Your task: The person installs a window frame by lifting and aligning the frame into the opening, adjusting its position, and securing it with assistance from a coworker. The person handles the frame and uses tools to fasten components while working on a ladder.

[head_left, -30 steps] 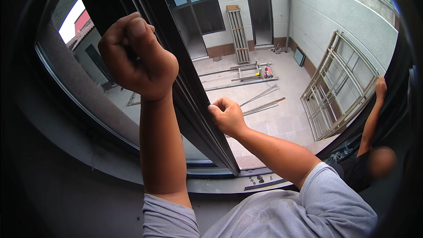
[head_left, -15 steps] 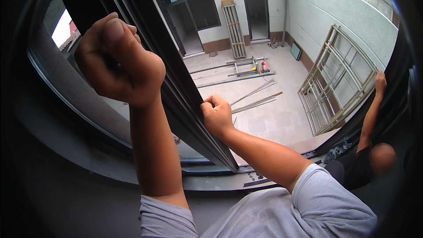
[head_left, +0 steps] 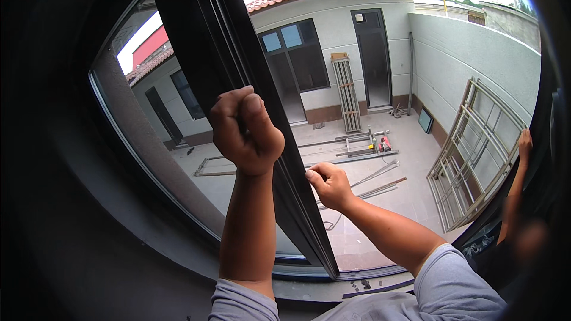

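Note:
A dark upright window frame (head_left: 238,53) slants down through the middle of the view. My left hand (head_left: 247,134) is raised in front of this post, its fingers curled and the thumb pressed on them; whatever they may hold is hidden. Lower and to the right, my right hand (head_left: 329,184) is closed at the post's right edge, its fingertips against it. Glass panes lie to the left of the post, and the opening on its right looks onto a paved yard.
Small dark pieces (head_left: 364,285) and a dark strip (head_left: 380,288) lie on the sill. Another person's hand (head_left: 524,142) touches the right side of the opening. Outside, a metal lattice frame (head_left: 476,154) leans on the wall, near metal bars (head_left: 369,193) and a red tool (head_left: 384,144).
The view has tilted up, showing more roof and sky. My left hand has gone from left of the post to in front of it. My right hand stays at the post's edge.

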Available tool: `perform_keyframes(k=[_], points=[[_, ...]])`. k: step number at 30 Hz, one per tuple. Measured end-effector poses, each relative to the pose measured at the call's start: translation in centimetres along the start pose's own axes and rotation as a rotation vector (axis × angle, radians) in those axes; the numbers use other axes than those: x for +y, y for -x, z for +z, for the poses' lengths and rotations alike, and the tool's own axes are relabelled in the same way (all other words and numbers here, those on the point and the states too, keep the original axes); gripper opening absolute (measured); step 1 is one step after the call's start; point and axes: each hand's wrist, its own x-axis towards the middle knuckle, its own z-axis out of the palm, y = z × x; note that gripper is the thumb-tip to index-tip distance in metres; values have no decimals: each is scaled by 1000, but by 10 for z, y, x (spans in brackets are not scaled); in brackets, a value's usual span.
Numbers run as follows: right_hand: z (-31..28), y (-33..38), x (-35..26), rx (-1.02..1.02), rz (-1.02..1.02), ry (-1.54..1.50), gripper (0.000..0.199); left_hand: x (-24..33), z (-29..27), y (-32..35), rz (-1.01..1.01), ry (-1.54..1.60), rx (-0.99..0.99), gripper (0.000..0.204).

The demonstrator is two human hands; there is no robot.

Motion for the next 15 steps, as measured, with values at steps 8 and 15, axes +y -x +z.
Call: perform_keyframes(k=[8, 15], points=[[-7, -183, -146, 99, -422, -59, 29, -6, -7, 14, -18, -87, -12, 11], [2, -226, -174, 200, -298, -20, 37, -7, -8, 15, -1, -120, -38, 11]])
